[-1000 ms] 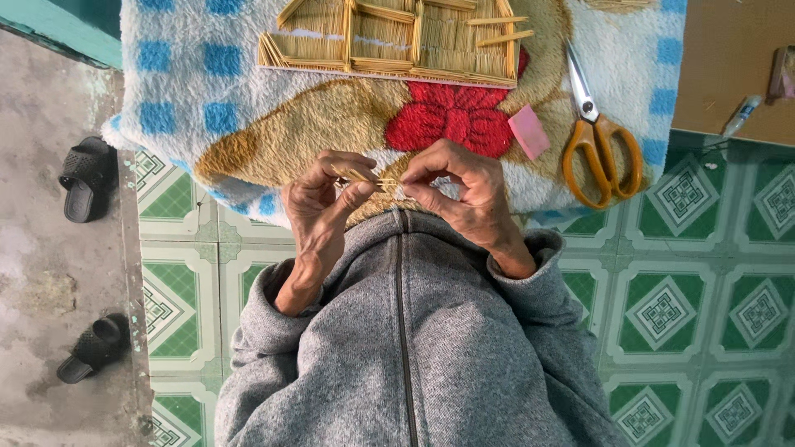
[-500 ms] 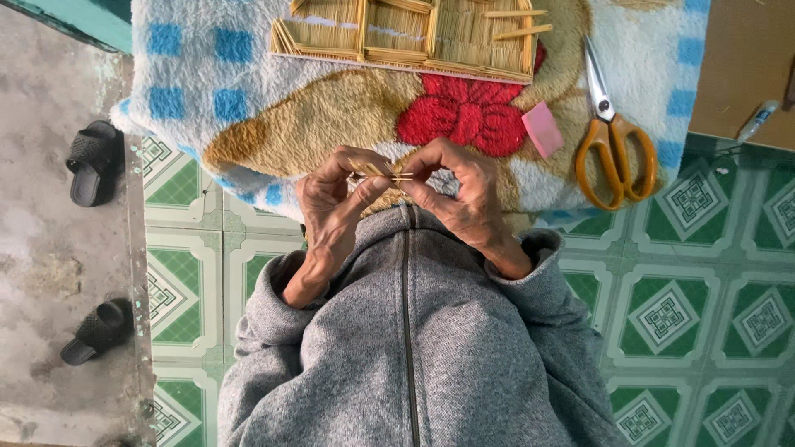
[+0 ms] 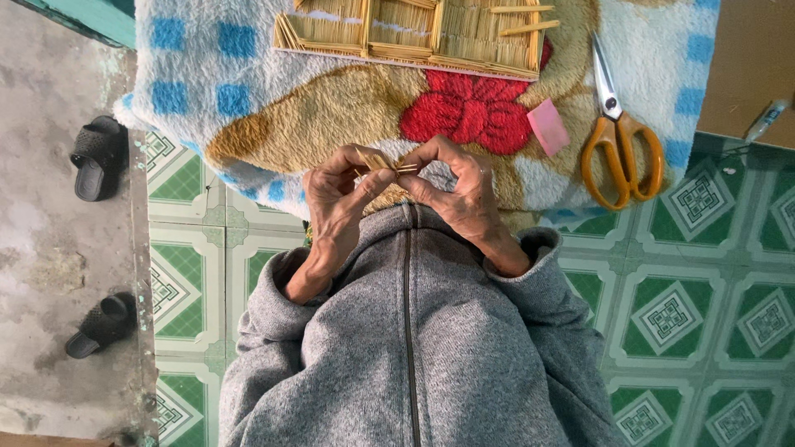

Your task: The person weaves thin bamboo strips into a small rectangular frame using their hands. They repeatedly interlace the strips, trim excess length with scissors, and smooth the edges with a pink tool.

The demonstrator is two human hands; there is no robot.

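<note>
- Since the earlier frame, both hands have drawn slightly nearer the grey jacket, fingertips still meeting.
- The left hand and right hand pinch a thin, pale bamboo stick between them, above the plush blanket.
- The stick lies roughly crosswise, hand to hand.
- Farther off: pink eraser, orange-handled scissors, then the stick model house.
</note>
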